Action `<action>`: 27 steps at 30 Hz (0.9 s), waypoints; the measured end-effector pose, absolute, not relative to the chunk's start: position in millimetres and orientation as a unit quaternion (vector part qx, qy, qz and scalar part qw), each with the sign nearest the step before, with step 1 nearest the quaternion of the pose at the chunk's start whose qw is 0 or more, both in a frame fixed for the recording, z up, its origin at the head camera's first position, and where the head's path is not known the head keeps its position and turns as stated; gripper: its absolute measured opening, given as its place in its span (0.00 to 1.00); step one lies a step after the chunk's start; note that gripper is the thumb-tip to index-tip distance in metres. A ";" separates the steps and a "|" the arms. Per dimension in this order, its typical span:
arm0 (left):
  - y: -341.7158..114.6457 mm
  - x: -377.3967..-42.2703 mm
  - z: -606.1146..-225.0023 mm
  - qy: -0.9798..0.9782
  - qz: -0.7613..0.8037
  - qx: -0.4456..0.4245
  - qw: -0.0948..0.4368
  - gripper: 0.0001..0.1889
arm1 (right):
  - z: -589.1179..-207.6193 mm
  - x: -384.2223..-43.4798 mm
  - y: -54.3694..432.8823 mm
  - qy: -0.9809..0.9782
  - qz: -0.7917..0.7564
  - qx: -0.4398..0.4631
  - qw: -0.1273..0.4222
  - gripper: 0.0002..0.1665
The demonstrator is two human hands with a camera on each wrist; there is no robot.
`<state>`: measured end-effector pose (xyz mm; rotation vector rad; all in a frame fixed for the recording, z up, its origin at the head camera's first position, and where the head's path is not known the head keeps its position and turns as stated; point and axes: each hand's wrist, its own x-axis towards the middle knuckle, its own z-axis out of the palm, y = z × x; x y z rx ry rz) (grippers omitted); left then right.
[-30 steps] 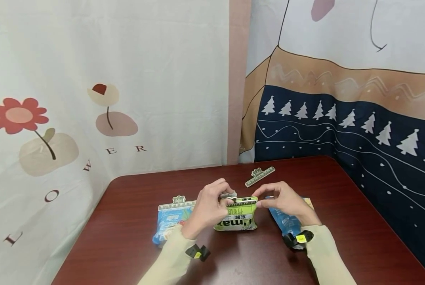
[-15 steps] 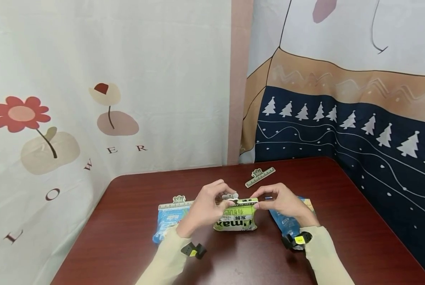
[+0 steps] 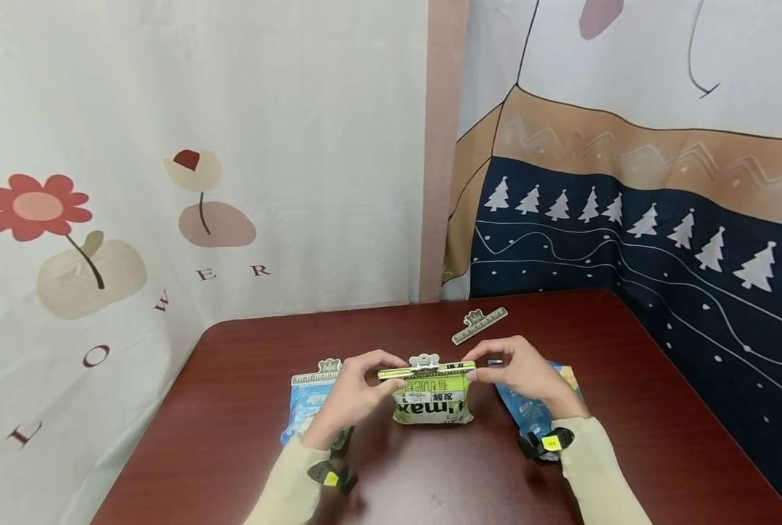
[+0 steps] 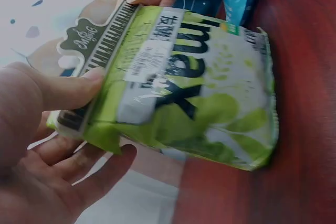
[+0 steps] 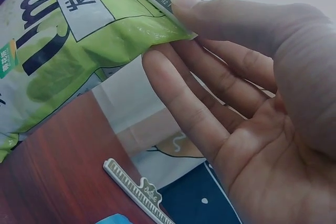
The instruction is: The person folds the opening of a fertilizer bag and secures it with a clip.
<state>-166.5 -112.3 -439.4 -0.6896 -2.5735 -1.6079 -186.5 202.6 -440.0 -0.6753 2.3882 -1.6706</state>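
Note:
A green and white bag (image 3: 433, 410) printed "Umax" stands upright at mid-table, its folded top held in a long clip (image 4: 109, 45) with a piano-key pattern. At the left end of that clip my left hand (image 3: 356, 388) pinches clip and bag edge between thumb and fingers. My right hand (image 3: 523, 370) pinches the right end likewise. Seen from the right wrist, the thumb (image 5: 220, 17) lies on the clip's end and the fingertips are behind the bag's corner. The clip's handle sticks up between the two hands.
Left of the green bag is a blue bag (image 3: 308, 405) topped by a similar clip (image 3: 329, 370), partly behind the left hand. Another blue bag (image 3: 525, 408) lies under the right forearm. A loose clip (image 3: 479, 326) lies at the back of the dark red table (image 3: 233, 437).
My left hand has moved left from the clip's middle handle to its left end, uncovering the handle and more of the bag. The right hand keeps its place at the right end.

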 end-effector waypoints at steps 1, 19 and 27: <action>-113.5 -165.2 -441.2 -0.822 -0.529 -0.210 0.009 0.10 | -440.0 -186.6 202.8 0.796 -0.557 -0.225 0.075 0.12; -121.4 -162.3 -458.0 -0.775 -0.619 -0.123 0.036 0.08 | -444.8 -183.4 198.1 0.807 -0.554 -0.198 0.048 0.10; -122.4 -170.0 -454.7 -0.797 -0.588 -0.126 0.054 0.07 | -444.5 -182.6 194.8 0.809 -0.563 -0.169 0.033 0.14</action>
